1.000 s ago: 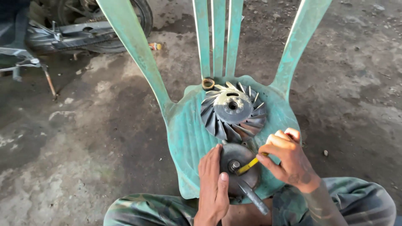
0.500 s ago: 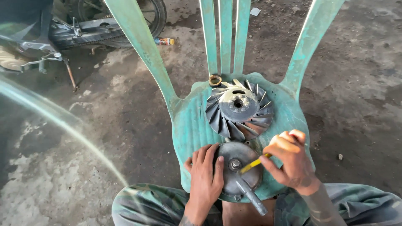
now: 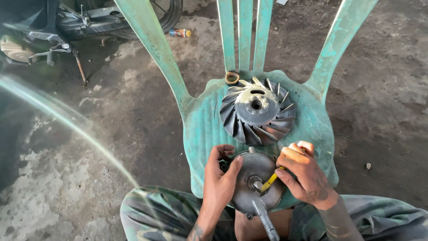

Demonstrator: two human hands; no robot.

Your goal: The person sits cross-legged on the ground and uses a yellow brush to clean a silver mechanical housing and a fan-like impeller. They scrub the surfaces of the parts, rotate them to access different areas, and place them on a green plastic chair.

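Item 1, far left: a parked motorcycle point(image 3: 67, 22), only its lower frame, kickstand and rear wheel showing at the upper edge, standing on a stained concrete floor point(image 3: 89, 134). A small bottle point(image 3: 179, 32) lies on the ground just beside the wheel.

Item 2, centre: a worn green plastic chair point(image 3: 205, 129), seat toward the viewer, slatted back pointing away. Near the base of the slats sits a small brownish ring point(image 3: 232, 77). Just beside it, on the seat, lies a finned metal fan disc point(image 3: 258, 111), flat, its hub hole facing up.

Item 3, front edge of the seat: a round dark metal housing point(image 3: 254, 172) with a central shaft and a lever arm point(image 3: 266, 221) projecting downward toward the viewer (which overhangs the seat edge).

Item 4: left hand point(image 3: 221, 180), fingers curled over the housing's left rim, palm pressed on its face, gripping it.

Item 5: right hand point(image 3: 303, 176), fingers closed together around a yellow-handled tool point(image 3: 270, 181); the tool's tip rests at the central shaft.

Item 6, bottom: the person's knees in camouflage-patterned trousers point(image 3: 151, 214), either side of the chair.
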